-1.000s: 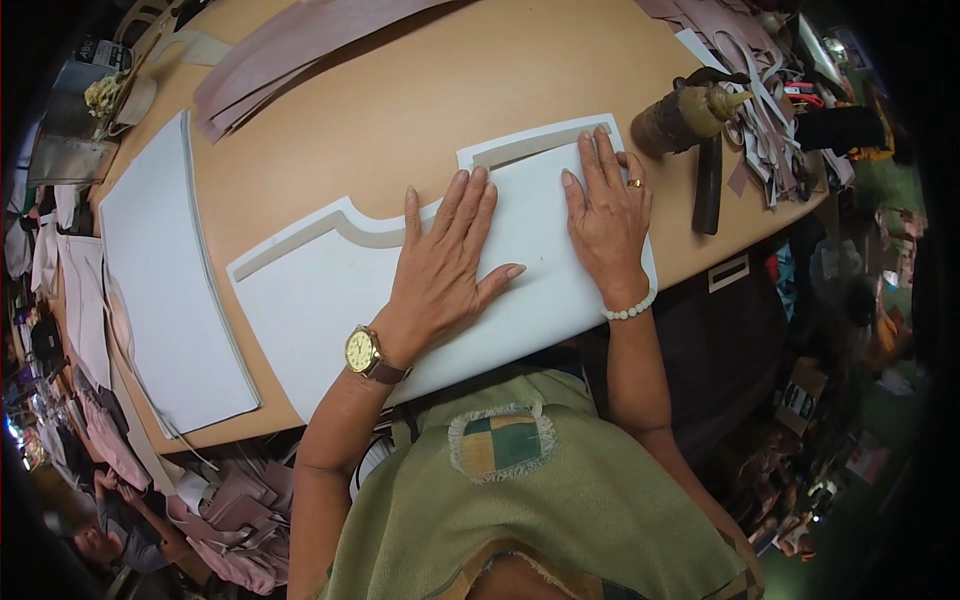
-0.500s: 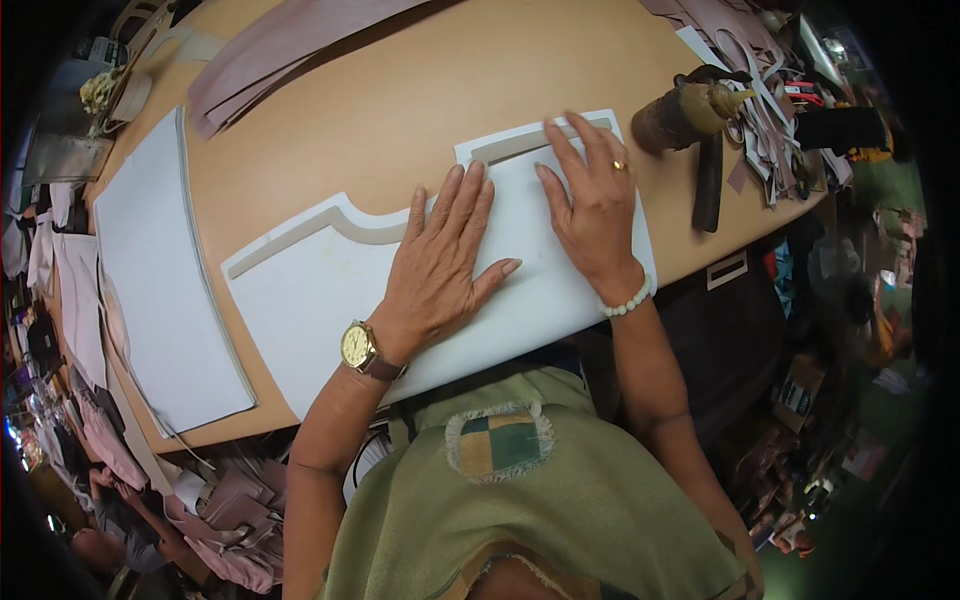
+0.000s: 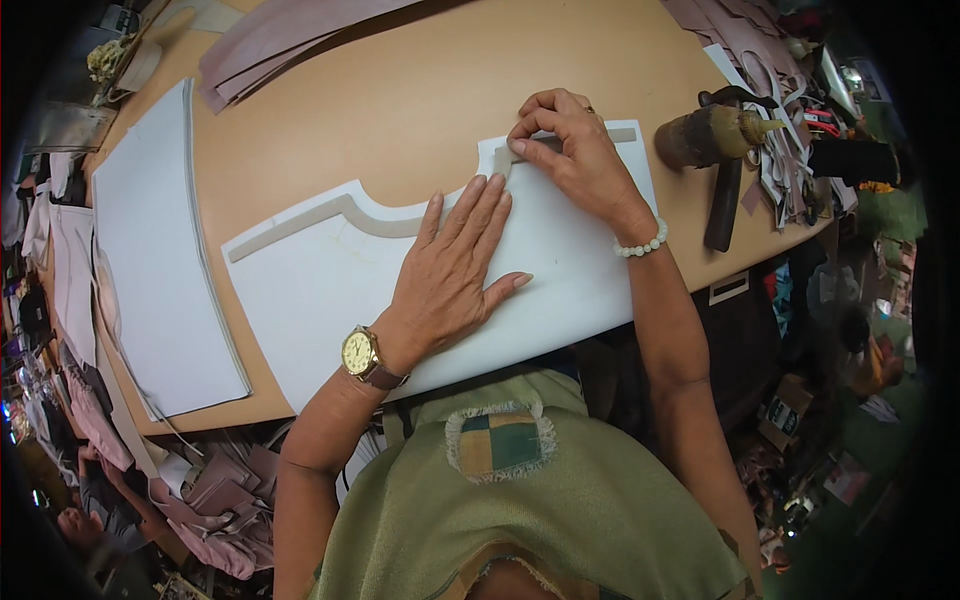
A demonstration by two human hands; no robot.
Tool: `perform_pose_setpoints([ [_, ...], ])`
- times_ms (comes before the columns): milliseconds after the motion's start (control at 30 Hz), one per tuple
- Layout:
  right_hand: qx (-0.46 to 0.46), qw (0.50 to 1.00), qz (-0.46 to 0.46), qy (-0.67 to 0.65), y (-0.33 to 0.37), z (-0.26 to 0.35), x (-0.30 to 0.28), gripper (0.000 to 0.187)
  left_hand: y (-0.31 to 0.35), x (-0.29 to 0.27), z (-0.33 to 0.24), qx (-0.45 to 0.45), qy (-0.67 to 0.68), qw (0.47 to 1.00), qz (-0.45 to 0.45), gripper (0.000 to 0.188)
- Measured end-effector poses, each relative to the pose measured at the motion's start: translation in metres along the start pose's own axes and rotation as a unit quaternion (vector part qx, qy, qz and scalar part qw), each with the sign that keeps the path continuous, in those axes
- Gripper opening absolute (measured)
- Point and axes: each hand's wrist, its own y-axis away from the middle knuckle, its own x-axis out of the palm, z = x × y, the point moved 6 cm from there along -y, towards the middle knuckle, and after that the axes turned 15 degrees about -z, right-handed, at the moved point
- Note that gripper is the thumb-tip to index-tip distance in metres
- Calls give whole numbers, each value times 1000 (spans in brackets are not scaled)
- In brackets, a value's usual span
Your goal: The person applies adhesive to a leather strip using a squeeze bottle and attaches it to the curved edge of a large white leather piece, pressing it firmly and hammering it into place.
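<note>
White shaped panel (image 3: 330,300): lies flat under our spread left hand (image 3: 455,265). Grey edge strip (image 3: 300,222): pinched by our right hand (image 3: 570,150) at the notch; we judge it may wrinkle or seat crooked if pulled.

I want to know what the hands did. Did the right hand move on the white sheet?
Yes. The right hand slid away from the person, up to the white sheet's far edge, where its fingertips now pinch the grey strip. The left hand stayed flat.

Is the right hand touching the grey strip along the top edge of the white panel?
Touching. The head view shows the right hand with its fingertips pinching the grey strip at the top edge of the white panel.
</note>
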Motion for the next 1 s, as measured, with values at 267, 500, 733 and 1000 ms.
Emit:
perform_pose_setpoints([
  [267, 51, 997, -40, -53, 1, -7, 4, 12, -1, 0, -1, 1, -4, 1000, 4, 72],
  [500, 59, 995, -48, -60, 1, -12, 5, 11, -2, 0, -1, -2, 2, 1000, 1, 70],
  [733, 48, 996, -56, -53, 1, -9, 3, 9, -13, -9, 3, 12, 18, 998, -61, 48],
  [1000, 42, 996, -60, -59, 1, -8, 3, 7, -30, -12, 17, 42, -5, 994, -105, 49],
])
